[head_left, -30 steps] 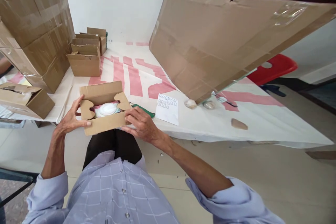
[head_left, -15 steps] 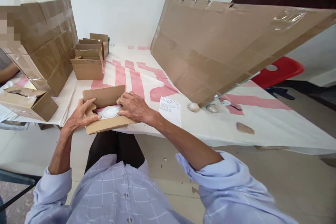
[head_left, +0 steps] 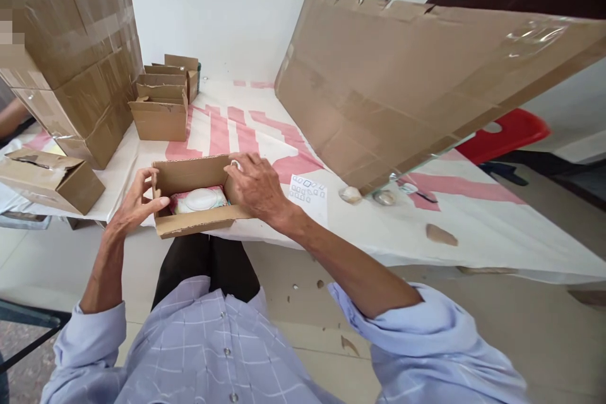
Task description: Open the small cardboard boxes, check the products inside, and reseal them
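Note:
A small open cardboard box sits at the near table edge in front of me. Inside it lies a colourful soft pack with a white oval lid, which looks like wet wipes. At the box's left end, my left hand has its fingers on the outer edge and its thumb at the inner side. My right hand curls over the right end, its fingertips at the back right corner. That hand covers most of the right end wall.
Several open small boxes stand behind, beside a stack of large taped cartons. A closed box lies at left. A big cardboard panel leans at right, near a marked paper sheet, tape rolls and a cardboard scrap.
The end flaps that were folded inward over the pack now stand back against the ends, so more of the pack shows. Both hands moved outward with them.

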The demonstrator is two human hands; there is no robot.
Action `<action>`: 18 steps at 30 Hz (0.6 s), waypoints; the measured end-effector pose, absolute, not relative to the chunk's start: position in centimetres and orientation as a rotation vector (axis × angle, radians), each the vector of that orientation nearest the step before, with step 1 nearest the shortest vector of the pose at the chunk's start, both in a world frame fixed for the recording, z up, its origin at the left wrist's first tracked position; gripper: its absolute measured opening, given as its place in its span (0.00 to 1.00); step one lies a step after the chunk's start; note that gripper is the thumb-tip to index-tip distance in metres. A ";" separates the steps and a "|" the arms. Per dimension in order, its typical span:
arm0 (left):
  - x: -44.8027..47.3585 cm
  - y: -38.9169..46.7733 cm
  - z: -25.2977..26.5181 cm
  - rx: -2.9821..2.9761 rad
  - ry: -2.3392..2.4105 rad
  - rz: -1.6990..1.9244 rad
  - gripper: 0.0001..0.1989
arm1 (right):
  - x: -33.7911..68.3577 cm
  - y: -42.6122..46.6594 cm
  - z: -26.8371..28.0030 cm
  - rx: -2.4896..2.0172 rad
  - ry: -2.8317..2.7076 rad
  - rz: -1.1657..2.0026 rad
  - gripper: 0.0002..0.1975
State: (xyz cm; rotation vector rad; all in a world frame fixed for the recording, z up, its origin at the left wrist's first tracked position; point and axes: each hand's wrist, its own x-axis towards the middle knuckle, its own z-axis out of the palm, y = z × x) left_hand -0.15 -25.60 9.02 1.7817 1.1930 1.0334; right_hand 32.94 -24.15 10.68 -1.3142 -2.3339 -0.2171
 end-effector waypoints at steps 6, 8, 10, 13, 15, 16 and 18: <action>-1.7 -26.2 6.0 1.381 1.077 1.357 0.35 | 34.1 -22.3 10.0 -1.206 -2.581 -0.163 0.23; -1.7 -26.5 5.1 1.302 1.065 1.384 0.36 | 33.6 -21.9 10.2 -1.265 -2.667 -0.110 0.19; -1.8 -26.9 4.2 1.235 1.084 1.397 0.38 | 32.9 -21.7 10.5 -1.322 -2.741 -0.033 0.11; -2.1 -27.3 2.9 1.197 1.172 1.390 0.43 | 31.9 -21.4 11.3 -1.341 -2.808 0.135 0.03; -2.4 -27.6 2.1 1.233 1.205 1.361 0.44 | 31.3 -21.2 11.7 -1.330 -2.854 0.167 0.07; -2.6 -27.7 1.8 1.266 1.198 1.345 0.44 | 31.0 -20.9 11.7 -1.318 -2.882 0.163 0.08; -2.9 -27.9 1.1 1.367 1.141 1.302 0.45 | 30.4 -20.5 11.6 -1.281 -2.941 0.167 0.10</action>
